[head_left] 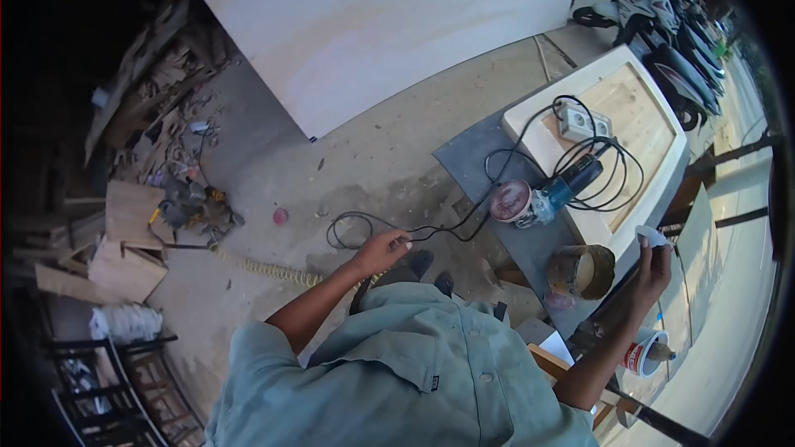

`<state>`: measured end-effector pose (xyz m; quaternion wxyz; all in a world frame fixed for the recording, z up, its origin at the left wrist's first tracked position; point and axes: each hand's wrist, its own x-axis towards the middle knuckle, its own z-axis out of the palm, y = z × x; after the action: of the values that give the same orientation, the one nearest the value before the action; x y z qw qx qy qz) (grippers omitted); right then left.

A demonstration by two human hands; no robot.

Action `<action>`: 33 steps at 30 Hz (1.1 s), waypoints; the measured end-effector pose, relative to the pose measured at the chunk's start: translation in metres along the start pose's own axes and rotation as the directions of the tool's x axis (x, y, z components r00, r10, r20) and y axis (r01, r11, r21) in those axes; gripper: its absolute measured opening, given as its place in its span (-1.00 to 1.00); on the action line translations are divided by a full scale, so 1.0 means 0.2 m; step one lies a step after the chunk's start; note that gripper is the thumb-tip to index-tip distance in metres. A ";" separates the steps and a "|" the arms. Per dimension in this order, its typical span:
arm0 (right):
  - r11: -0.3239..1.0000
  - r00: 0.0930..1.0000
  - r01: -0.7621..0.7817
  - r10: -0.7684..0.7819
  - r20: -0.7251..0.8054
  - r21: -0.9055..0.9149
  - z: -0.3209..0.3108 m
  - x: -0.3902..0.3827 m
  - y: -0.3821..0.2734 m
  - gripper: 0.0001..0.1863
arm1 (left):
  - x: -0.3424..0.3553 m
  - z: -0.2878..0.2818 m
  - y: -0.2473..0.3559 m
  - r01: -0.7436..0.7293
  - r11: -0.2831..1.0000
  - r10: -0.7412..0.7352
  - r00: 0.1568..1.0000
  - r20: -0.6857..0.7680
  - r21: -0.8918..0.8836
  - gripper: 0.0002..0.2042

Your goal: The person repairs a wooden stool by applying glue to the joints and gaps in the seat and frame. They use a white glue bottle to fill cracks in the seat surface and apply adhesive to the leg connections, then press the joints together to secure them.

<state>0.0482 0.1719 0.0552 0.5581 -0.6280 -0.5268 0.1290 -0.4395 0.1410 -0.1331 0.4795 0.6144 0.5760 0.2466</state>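
My left hand (384,252) is closed on a black cord (447,230), which loops over the floor and up to a grey board (469,153). My right hand (652,275) pinches a small white piece (648,235), too small to identify, just right of a crusted brown container (565,270). Left of that hand, a teal power tool (568,182) with a round pinkish pad (509,199) lies across the board and a pale framed wooden panel (530,108). Coiled cord and a white power strip (584,122) rest on the panel.
A large white sheet (381,33) stands ahead. Scrap wood (132,269), a compressor-like machine (199,211) and a coiled yellow hose (265,269) are on the left, with dark chairs (116,372) lower down. Parked scooters (671,58) stand at the back right. A white bucket (642,356) sits by my right arm.
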 end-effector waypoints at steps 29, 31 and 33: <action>0.752 0.579 0.054 0.512 0.634 -0.657 2.82 -2.82 0.69 -0.67 | -2.13 -1.00 -2.04 0.369 0.858 -0.508 0.503 -0.700 -0.358 -0.81; 0.560 0.377 -0.226 0.805 0.459 -0.797 2.73 -3.06 0.93 -0.55 | -2.21 -1.12 -2.28 0.427 0.829 -0.545 0.475 -0.690 -0.361 -0.81; 0.647 0.544 -0.113 0.676 0.498 -0.754 2.70 -3.31 1.04 -0.63 | -2.28 -1.16 -2.45 0.458 0.822 -0.543 0.446 -0.712 -0.339 -0.81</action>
<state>-0.5220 -0.0192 -0.5874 -0.0114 -0.7746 -0.5467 0.3179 -0.9661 -0.2791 -0.3502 0.2585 0.2210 0.8671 0.3640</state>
